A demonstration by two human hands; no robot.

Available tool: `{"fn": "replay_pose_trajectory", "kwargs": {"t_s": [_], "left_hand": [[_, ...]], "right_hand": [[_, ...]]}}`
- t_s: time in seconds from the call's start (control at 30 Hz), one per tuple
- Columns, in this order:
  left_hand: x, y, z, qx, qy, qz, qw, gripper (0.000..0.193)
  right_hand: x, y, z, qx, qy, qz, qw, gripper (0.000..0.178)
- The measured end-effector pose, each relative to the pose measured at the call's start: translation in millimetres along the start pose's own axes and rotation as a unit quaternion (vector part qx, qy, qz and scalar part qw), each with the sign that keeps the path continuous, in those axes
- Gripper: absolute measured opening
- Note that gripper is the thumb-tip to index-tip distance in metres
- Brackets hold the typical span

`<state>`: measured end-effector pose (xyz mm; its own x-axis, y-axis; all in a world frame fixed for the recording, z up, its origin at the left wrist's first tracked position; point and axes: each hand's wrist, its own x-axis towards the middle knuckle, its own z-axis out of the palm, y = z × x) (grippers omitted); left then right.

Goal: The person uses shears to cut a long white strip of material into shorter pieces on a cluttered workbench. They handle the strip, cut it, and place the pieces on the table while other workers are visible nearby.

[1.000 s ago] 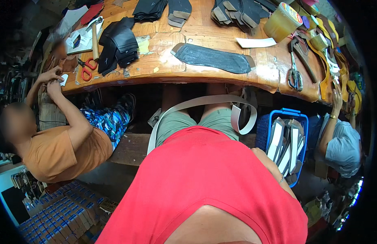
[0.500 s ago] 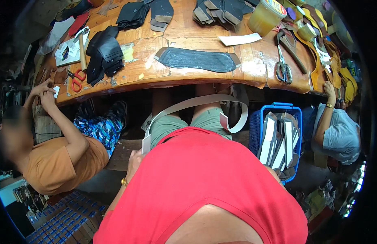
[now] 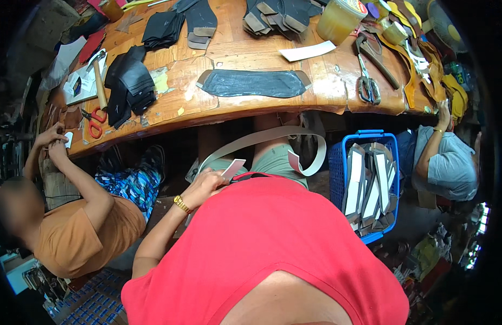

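Note:
My left hand [image 3: 205, 186], with a gold watch on its wrist, is in front of my belly above my lap. Its fingers are closed on a short white strip piece [image 3: 233, 169] that sticks up to the right. A long white strip [image 3: 262, 133] loops over my thighs, curling back at the right to a free end. Whether the short piece joins this strip is hidden by the hand. My right hand is out of sight behind my red shirt. On the table ahead lies a dark shaped leather piece [image 3: 253, 83] with brown ends.
A blue basket [image 3: 365, 133] of white-and-dark pieces stands at my right. The wooden table [image 3: 180, 103] carries scissors [image 3: 366, 86], red-handled scissors [image 3: 95, 120], a hammer [image 3: 99, 84], stacked black pieces [image 3: 133, 81] and a tub [image 3: 340, 20]. People sit at both sides.
My left hand has moved up and right from beside my hip to before my belly, bringing the short white piece into view. The whole view has shifted slightly.

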<state>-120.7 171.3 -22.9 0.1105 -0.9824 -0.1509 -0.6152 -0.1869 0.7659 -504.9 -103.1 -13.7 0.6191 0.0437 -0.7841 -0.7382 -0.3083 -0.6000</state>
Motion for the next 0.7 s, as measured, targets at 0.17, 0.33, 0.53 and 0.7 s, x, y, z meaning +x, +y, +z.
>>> {"fn": "replay_pose_trajectory", "kwargs": {"t_s": [0.17,0.33,0.53,0.7], "left_hand": [[-2.0,-7.5,-15.3,-0.057,-0.063,-0.058,0.995,0.029],[32.0,4.3,-45.0,-0.177,-0.035,-0.064,0.981,0.012],[97.6,65.6,-73.6,-0.181,-0.057,0.11,0.976,0.049],[119.1,64.6,-92.5,-0.2,0.013,0.13,0.971,0.091]], "right_hand": [[-9.6,-18.3,-20.7,-0.025,0.006,0.0,1.0,0.023],[-0.1,-87.1,-71.2,-0.079,0.293,-0.036,0.952,0.015],[94.4,-180.2,-80.2,0.298,0.226,-0.333,0.866,0.039],[133.6,-209.4,-110.1,0.44,0.193,-0.362,0.799,0.016]]}}
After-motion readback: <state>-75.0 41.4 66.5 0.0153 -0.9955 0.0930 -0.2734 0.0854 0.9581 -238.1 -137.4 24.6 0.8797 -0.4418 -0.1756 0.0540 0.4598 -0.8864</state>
